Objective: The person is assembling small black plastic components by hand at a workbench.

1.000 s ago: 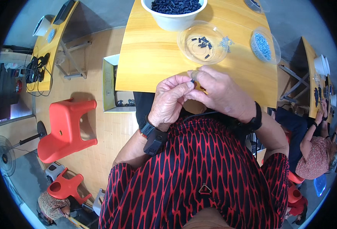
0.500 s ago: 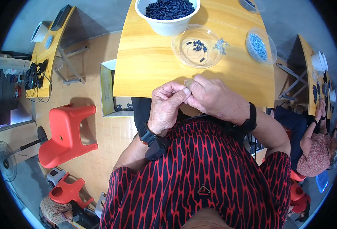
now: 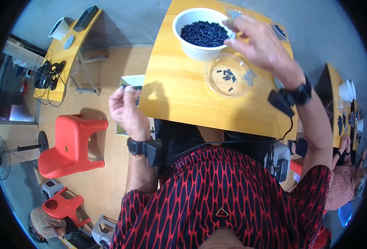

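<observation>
My left hand (image 3: 127, 110) is off the table's left edge, above an open box (image 3: 122, 129). Its thumb and fingertips are pinched together, and a small dark piece (image 3: 124, 86) shows at their tips. My right hand (image 3: 260, 45) reaches over the right rim of a white bowl (image 3: 200, 52) heaped with small dark tubular pieces (image 3: 204, 33). Its thumb and fingers are apart, with nothing visible between them. In front of the bowl, a clear shallow dish (image 3: 220, 89) holds several loose dark pieces (image 3: 228, 76). Small silvery pieces (image 3: 249, 77) lie at its right side.
The wooden table (image 3: 179, 103) also carries a clear container of dark pieces (image 3: 279, 31) at the far right. A red chair (image 3: 69, 143) stands to the left. A cable (image 3: 290, 128) hangs from my right wrist device. Another person (image 3: 343, 186) sits at the right.
My hands, together before, have come apart. The left went left, past the table edge; the right went up and right to the white bowl. The view has shifted.
</observation>
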`<state>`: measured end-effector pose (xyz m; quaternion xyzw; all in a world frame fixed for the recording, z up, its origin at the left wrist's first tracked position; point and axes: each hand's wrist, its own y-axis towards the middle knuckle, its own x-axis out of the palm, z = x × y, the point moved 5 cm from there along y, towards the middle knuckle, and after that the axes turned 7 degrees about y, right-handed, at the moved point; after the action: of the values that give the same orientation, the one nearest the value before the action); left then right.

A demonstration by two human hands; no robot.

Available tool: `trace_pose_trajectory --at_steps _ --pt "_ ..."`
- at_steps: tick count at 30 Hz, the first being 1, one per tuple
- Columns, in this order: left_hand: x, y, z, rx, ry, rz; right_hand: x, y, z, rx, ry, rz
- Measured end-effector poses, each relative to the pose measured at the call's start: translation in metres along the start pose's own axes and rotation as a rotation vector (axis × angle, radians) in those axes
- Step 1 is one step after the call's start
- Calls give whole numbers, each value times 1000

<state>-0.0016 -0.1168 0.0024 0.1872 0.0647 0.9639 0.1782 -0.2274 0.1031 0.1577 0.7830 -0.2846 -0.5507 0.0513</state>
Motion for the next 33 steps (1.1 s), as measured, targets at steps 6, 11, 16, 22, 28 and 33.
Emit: trace_pose_trajectory --at_steps 6,11,16,22,28,33 --pt "-53 24 -51 -211 118 213 31 52 46 265 -21 -425" --pt "-44 13 -56 -290 192 214 58 62 60 229 -170 -598" --pt "-20 -1 -19 50 541 100 76 65 53 159 -4 -648" --pt "29 -35 -8 273 634 -231 89 62 39 126 -10 -649" --pt "39 -39 -4 390 833 -282 94 59 32 107 -21 -608" --pt "43 -41 -4 416 859 -303 83 60 65 291 350 -513"
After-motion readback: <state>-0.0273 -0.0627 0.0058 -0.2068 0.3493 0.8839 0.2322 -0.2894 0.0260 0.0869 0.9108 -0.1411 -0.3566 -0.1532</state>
